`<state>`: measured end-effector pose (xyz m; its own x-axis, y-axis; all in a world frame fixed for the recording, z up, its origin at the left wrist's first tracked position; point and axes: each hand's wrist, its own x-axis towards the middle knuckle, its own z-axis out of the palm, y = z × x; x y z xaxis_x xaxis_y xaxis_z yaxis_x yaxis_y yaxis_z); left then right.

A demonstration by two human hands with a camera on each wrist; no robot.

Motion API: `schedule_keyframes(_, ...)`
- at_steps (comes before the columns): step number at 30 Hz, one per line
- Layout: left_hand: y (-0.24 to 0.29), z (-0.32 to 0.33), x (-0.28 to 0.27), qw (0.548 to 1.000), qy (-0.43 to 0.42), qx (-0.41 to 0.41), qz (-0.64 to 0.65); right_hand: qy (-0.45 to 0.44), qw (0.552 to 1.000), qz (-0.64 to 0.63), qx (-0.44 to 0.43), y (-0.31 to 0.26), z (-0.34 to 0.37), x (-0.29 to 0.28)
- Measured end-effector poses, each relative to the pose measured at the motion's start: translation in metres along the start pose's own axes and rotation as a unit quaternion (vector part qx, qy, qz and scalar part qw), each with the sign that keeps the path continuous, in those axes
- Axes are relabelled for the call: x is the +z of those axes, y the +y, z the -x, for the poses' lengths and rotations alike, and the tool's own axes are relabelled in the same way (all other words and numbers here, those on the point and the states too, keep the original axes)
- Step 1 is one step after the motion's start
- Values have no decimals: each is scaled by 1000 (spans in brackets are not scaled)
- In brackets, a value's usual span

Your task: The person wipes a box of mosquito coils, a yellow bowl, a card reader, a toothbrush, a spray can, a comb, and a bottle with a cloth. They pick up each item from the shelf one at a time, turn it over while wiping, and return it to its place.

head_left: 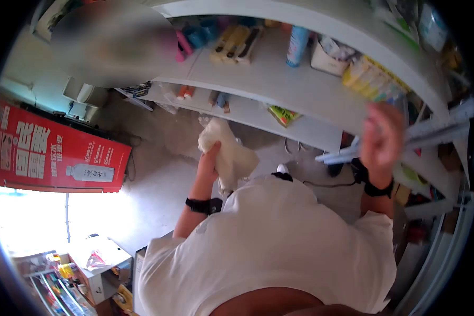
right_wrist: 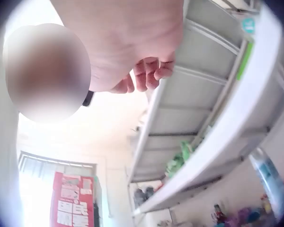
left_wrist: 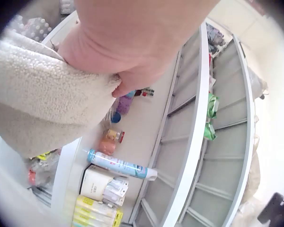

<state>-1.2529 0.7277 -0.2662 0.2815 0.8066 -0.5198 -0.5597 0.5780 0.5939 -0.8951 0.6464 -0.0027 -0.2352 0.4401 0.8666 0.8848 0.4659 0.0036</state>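
Note:
A cream, nubbly cloth like a towel (head_left: pixel 231 158) hangs in folds from my left hand (head_left: pixel 209 160), which grips it in front of the body. In the left wrist view the same cloth (left_wrist: pixel 42 99) bunches up against the thumb side, and part of the fingers is hidden behind it. My right hand (head_left: pixel 383 137) is raised beside the shelf's right end, blurred, with nothing in it. Its fingers (right_wrist: pixel 146 75) hang loosely curled in the right wrist view. Nearest to it on the shelf are yellow packs (head_left: pixel 371 76).
White metal shelving (head_left: pixel 279 79) runs across the front. It carries a blue spray can (head_left: pixel 297 46), a white box (head_left: pixel 327 57) and a green packet (head_left: pixel 284 115) lower down. Left stands a red printed panel (head_left: pixel 58 150). A white table (head_left: pixel 108 253) with goods is behind left.

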Motion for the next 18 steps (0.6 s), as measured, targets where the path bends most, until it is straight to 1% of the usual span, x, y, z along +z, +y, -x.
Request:
schedule_keyframes(1, 0, -3, 2, 1000, -8, -5, -18, 83, 993, -73, 37, -19, -5, -15)
schedule_keyframes(2, 1, -7, 7, 999, -18, -11, -36, 169, 973, -139, 75, -36, -9, -33)
schedule_keyframes(4, 0, -11, 19, 997, -35, -36, -64, 118, 985, -117, -55, -48, -2, -94)
schedule_keyframes(5, -1, -11, 28, 995, -41, -53, -74, 91, 982, -112, -121, -54, 2, -124)
schedule_keyframes(6, -4, -14, 35, 993, -49, -68, -84, 80, 978, -105, -159, -71, 0, -137)
schedule_keyframes(7, -10, -19, 40, 991, -70, -72, -92, 73, 976, -97, -179, -89, -2, -144)
schedule_keyframes(10, -28, -23, 46, 980, -121, -96, -123, 52, 973, -82, -209, -129, -9, -152)
schedule_keyframes(12, -39, -13, 54, 971, -145, -116, -150, 36, 972, -81, -217, -139, -15, -153)
schedule_keyframes(14, -54, 6, 46, 975, -125, -141, -121, 24, 971, -89, -220, -138, -19, -155)
schedule_keyframes(16, -48, -2, 60, 978, -129, -118, -109, 29, 968, -92, -231, -138, -13, -159)
schedule_keyframes(18, -53, 26, 48, 984, -95, -109, -103, 31, 966, -121, -225, -125, -11, -162)
